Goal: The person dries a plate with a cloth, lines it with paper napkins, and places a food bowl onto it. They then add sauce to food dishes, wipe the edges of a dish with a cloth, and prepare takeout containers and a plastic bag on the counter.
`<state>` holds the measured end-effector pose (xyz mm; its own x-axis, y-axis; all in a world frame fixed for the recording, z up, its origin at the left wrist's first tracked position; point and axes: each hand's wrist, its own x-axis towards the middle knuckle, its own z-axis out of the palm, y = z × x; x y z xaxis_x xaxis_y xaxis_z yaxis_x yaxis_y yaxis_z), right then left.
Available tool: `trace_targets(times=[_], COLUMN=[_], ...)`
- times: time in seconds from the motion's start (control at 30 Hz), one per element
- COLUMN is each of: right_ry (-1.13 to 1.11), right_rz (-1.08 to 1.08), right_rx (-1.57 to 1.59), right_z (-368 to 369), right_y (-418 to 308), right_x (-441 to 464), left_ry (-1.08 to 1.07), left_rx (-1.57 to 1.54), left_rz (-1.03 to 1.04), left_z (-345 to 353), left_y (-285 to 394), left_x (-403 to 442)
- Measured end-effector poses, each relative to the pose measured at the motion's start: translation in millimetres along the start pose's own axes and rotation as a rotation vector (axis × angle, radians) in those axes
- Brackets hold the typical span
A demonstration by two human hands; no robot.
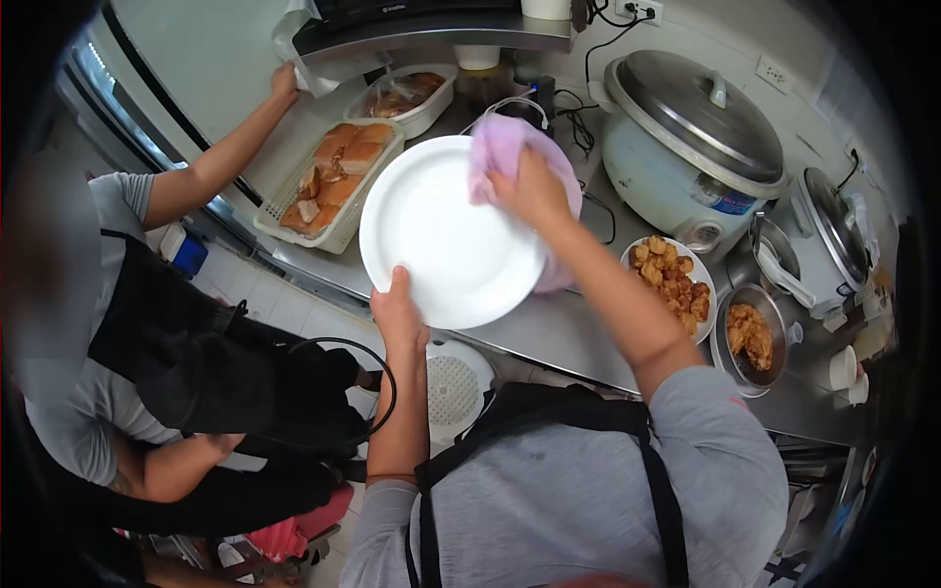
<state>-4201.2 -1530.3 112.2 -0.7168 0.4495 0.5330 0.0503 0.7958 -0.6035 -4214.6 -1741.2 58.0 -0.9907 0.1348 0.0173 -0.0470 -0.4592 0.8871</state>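
Note:
A round white plate (456, 235) is held up in front of me, tilted over the counter's edge. My left hand (399, 312) grips its lower left rim, with the thumb on the upper face. At the upper right rim my right hand (534, 188) is closed on a pink cloth (502, 147), which lies against the plate. Part of the cloth hangs behind the plate and shows at its right side. To the right, a white plate of fried pieces (671, 279) and a metal bowl (774, 377) with more fried food (749, 336) stand on the counter.
A co-worker in a black apron (230, 382) stands at my left, one hand (285, 83) at a plastic bag. Behind my plate are a basket of meat slabs (333, 181) and a white tub (439, 110). A large rice cooker (686, 137) and a smaller cooker (828, 235) stand right.

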Motion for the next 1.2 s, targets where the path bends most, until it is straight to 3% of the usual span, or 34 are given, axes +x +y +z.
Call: trace_targets(times=[0.03,0.1,0.13,0.17,0.23,0.33,0.4,0.5,0.57,0.7,0.87,0.97,1.1,1.2], right_ry=[0.146,0.067,-0.034,-0.295,-0.574,-0.328,-0.17,0.163,0.309,0.246,-0.149,-0.332,-0.024,-0.001], right_rz=[-0.006,-0.062,-0.131,-0.114,-0.205,-0.732,-0.468,0.007,0.116,0.065,-0.284,-0.332,0.228,0.568], right_rx=[-0.037,-0.087,-0.041,-0.143,0.02,-0.076,0.056,-0.024,0.159,0.371,0.21,0.345,0.787,1.322], right_z=[15,37,58,53,52,54,33,-17,-45,-32,38,15,-12,18], right_y=[13,13,22,7,-3,2,-1,9,30,30,-4,17,52,49], right_x=[-19,-72,-96,-115,-133,-97,-50,-15,-1,-1,-60,-84,-60,-37], left_ry=[0.013,0.042,0.06,0.074,0.073,0.02,-0.031,-0.035,-0.099,-0.139,-0.073,-0.052,-0.159,-0.179], left_rx=[-0.031,-0.09,-0.094,-0.1,-0.092,-0.031,0.014,-0.001,-0.012,-0.045,-0.154,-0.129,-0.045,-0.031], left_rz=[0.011,0.032,0.031,0.03,0.007,-0.03,-0.017,-0.035,-0.043,-0.326,-0.258,-0.222,-0.18,-0.225], left_z=[2,3,1,0,6,15,19,23,16,9,40,33,20,31], left_y=[-1,-5,-10,-15,-19,-24,-23,-10,-9,-18,-37,-31,-25,-32], left_x=[3,11,14,19,19,0,-11,-27,-24,-12,-7,7,10,5])
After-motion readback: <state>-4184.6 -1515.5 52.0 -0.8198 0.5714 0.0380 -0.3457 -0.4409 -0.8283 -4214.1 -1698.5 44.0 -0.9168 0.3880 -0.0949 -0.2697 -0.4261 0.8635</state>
